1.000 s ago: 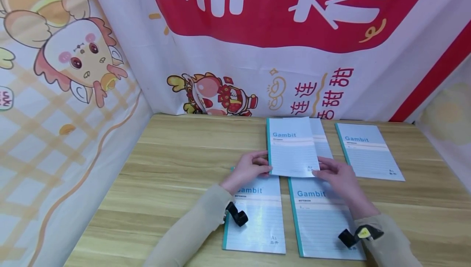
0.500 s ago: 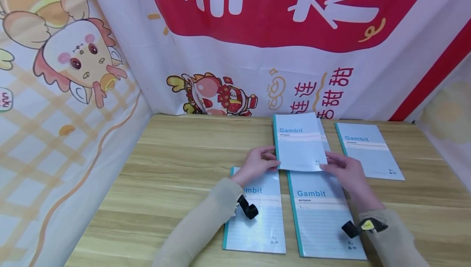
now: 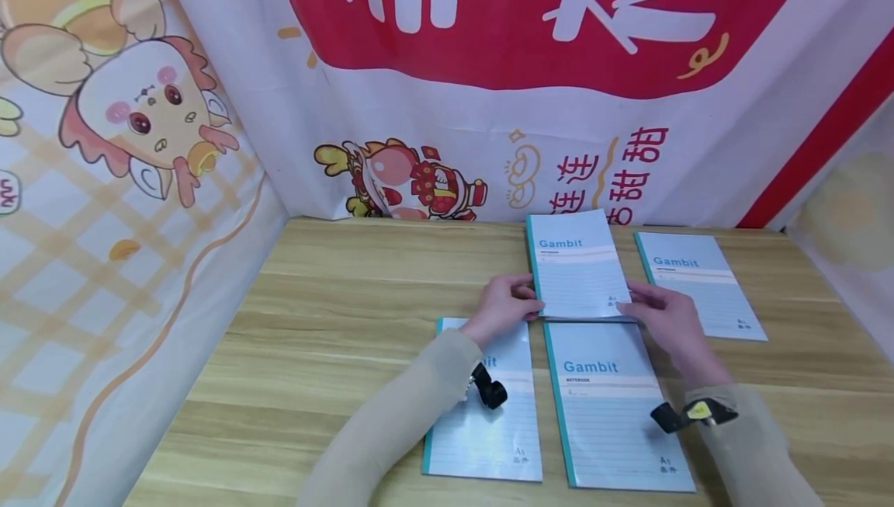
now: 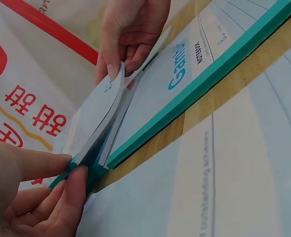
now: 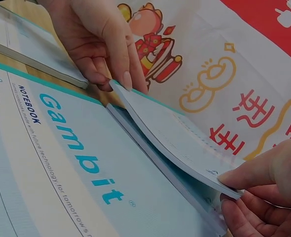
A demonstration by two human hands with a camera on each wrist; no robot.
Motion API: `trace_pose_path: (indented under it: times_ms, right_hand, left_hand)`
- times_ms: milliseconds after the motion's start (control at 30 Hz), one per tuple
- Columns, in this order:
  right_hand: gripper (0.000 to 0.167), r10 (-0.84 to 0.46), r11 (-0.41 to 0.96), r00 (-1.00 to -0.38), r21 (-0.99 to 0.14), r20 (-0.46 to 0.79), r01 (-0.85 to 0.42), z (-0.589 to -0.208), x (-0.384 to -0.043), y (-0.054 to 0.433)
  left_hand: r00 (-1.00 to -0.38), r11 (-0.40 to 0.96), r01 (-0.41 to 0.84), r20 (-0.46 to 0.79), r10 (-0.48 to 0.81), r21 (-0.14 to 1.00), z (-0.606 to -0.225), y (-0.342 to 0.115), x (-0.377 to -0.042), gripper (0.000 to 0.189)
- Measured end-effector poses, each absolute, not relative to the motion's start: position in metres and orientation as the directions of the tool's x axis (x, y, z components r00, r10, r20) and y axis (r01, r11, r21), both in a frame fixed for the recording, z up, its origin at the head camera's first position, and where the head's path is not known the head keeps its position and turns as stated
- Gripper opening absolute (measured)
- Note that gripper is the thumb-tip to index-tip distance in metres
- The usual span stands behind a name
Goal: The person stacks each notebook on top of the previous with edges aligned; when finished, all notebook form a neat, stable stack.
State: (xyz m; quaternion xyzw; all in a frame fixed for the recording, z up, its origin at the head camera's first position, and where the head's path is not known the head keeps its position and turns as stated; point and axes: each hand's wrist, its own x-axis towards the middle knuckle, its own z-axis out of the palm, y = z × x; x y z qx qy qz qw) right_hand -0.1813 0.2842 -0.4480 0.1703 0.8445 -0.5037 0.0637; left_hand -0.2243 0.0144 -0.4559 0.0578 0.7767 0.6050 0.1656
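A pale blue notebook (image 3: 580, 274) with a teal spine and "Gambit" on its cover is held at the back middle of the table. My left hand (image 3: 504, 307) pinches its near left corner at the spine. The near right corner is between thumb and fingers of my right hand (image 3: 670, 324). In the right wrist view this notebook (image 5: 177, 143) bows slightly, its near edge just above a lower notebook (image 5: 147, 153) mostly hidden beneath it. Just in front lies another Gambit notebook (image 3: 615, 414). My left forearm passes over a notebook (image 3: 489, 445) at the front left.
One more Gambit notebook (image 3: 705, 282) lies at the back right, partly behind my right hand. The wooden table (image 3: 314, 321) ends at a printed cloth backdrop (image 3: 433, 103), and another patterned cloth (image 3: 140, 297) hangs along its left side.
Both hands have carried the held notebook right and slightly back. It now covers the notebook beneath, which showed at its right side earlier. The other notebooks stayed put.
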Motion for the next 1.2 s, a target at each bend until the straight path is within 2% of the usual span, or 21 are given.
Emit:
trace_pose_path:
  times_ms: [433, 733, 900, 1100, 1200]
  right_hand:
    - [0.062, 0.261, 0.387, -0.912, -0.831, -0.318, 0.4, -0.449, -0.186, 0.288]
    - [0.062, 0.253, 0.387, -0.919, -0.84, -0.301, 0.382, -0.453, -0.186, 0.291]
    - [0.06, 0.265, 0.397, -0.916, -0.832, -0.3, 0.387, -0.454, -0.186, 0.289]
    - [0.073, 0.273, 0.403, -0.903, -0.813, -0.331, 0.419, -0.452, -0.185, 0.288]
    - [0.073, 0.267, 0.409, -0.903, -0.809, -0.336, 0.422, -0.45, -0.184, 0.286]
  left_hand:
    - [-0.952, 0.422, -0.037, -0.16, 0.261, 0.906, -0.456, 0.026, -0.227, 0.053]
    - [-0.948, 0.421, -0.073, -0.194, 0.253, 0.904, -0.456, 0.031, -0.23, 0.05]
    - [-0.945, 0.452, -0.046, -0.186, 0.27, 0.891, -0.453, 0.03, -0.23, 0.047]
    - [-0.946, 0.47, -0.025, -0.173, 0.274, 0.882, -0.452, 0.031, -0.228, 0.047]
    - [-0.947, 0.468, -0.033, -0.178, 0.269, 0.883, -0.454, 0.031, -0.228, 0.048]
